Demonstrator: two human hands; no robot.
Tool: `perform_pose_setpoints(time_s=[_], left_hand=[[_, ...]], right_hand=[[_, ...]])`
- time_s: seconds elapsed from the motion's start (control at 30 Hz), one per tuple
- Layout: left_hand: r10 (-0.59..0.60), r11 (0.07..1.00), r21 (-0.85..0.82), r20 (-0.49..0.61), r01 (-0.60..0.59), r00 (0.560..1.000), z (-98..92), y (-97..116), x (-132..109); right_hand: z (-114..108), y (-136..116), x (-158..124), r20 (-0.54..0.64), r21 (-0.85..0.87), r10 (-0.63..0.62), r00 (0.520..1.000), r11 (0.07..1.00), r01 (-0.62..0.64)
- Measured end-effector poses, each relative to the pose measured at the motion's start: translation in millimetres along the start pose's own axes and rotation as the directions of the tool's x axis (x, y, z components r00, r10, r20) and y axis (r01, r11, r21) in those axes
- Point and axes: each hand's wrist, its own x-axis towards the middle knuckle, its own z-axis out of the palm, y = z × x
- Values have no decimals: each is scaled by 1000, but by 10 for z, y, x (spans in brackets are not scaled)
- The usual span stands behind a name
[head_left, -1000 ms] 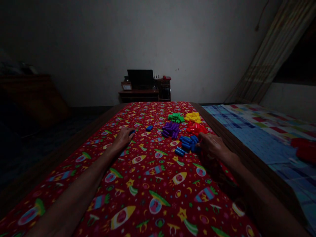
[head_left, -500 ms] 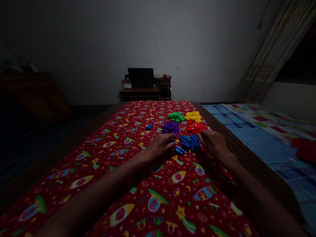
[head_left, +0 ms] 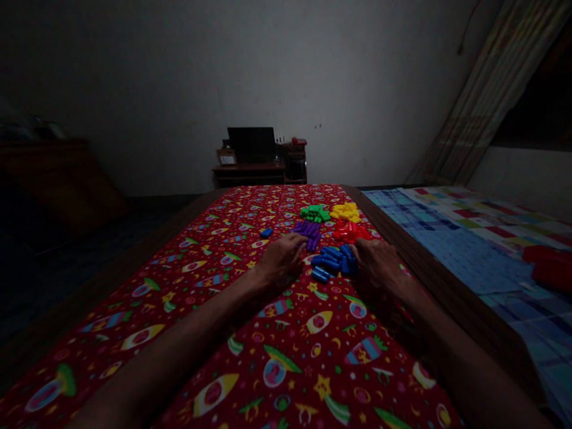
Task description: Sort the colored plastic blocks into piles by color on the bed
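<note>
My left hand hovers low over the cloth, just left of a pile of blue plastic pieces and by the near side of a purple pile. Its fingers are bent and apart, and nothing shows between them. Against the right side of the blue pile rests my right hand; most of its fingers are hidden, so its grip is unclear. A few blue pieces lie at the pile's near edge. Farther left, a small blue clump lies apart from the pile.
Behind the blue pile are red pieces, green pieces and yellow pieces. All lie on a red rocket-print cloth over a long table. A desk with a dark monitor stands by the wall; checked mats cover the right side.
My left hand has drawn back leftward from the blue pieces, leaving a gap and showing more of the pile's left side. My right hand stays at the pile's right. The view shifted slightly.
</note>
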Motion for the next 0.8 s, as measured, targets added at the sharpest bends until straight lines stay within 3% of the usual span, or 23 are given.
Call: perform_pose_setpoints(time_s=[0.07,0.17,0.3,0.4,0.5,0.6,0.7,0.8], left_hand=[[-86,996,8,-104,87,991,-113,-250,23],[-228,970,27,-249,242,941,-161,-705,47],[-309,944,56,-195,326,931,-64,-1142,0],[-321,942,48,-176,333,931,-72,-1230,-36],[-350,934,-1,-201,357,915,-231,-1107,26],[-312,949,-115,-194,295,930,-390,-755,173],[-81,964,-262,-92,55,992,-340,-252,267],[229,908,-351,-41,-229,973,-77,179,234]], right_hand=[[-28,-20,-5,-6,2,5,1000,1000,-5],[-45,-38,-5,3,-14,13,1000,1000,-13],[-24,-17,8,23,-42,28,999,999,-27],[14,31,18,3,-44,23,1000,999,-23],[49,77,24,-16,-50,35,999,998,-36],[64,97,23,-9,-51,61,998,997,-62],[62,97,19,-17,-44,55,998,997,-56],[50,89,17,-25,-50,41,999,998,-42]])
